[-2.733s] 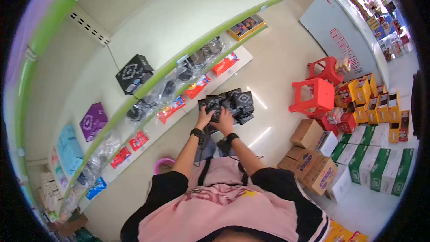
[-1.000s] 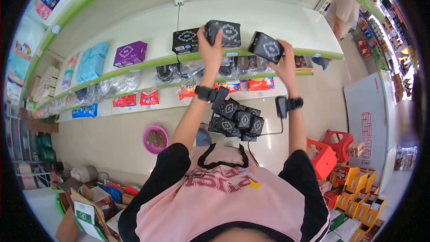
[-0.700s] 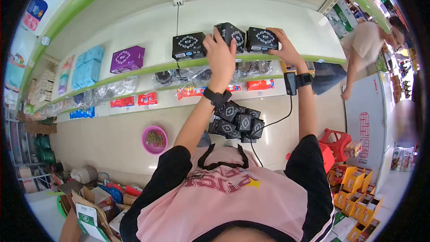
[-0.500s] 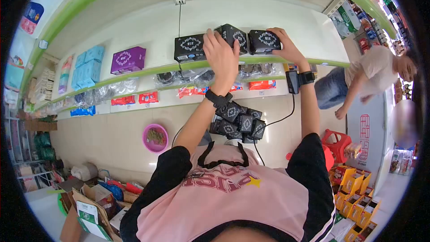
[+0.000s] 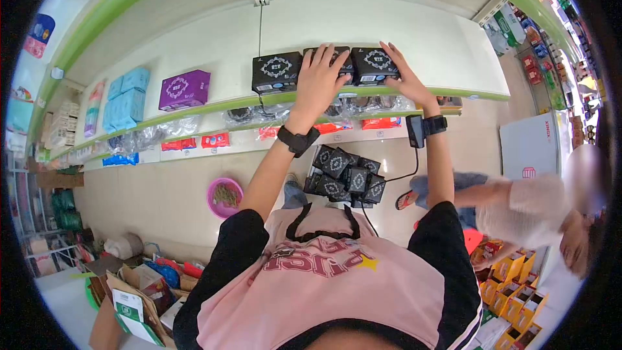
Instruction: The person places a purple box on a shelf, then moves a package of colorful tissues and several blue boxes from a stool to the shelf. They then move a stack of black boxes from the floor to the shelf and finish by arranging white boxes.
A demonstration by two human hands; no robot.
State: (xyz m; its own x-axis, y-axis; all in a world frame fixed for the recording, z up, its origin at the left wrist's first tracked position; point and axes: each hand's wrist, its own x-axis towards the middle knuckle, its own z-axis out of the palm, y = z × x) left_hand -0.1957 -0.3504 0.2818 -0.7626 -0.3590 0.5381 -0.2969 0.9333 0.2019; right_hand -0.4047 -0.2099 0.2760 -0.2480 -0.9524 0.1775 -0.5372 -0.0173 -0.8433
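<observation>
Three black packs stand side by side at the front edge of the white shelf. My left hand lies over the middle black pack, fingers spread across its top and front. The right black pack has my right hand at its right side, fingers on the top corner and thumb at the front. Beside my left hand is the left black pack. A purple pack sits farther left, then light blue packs.
Below, a pile of black packs lies on the floor by a pink basin. Another person bends at the right, near yellow boxes. Cardboard boxes stand lower left. A cable hangs from my right wrist.
The middle pack has gone from tilted to straight, and the right pack has shifted left against it. My left hand moved onto the middle pack. The other person came lower and nearer.
</observation>
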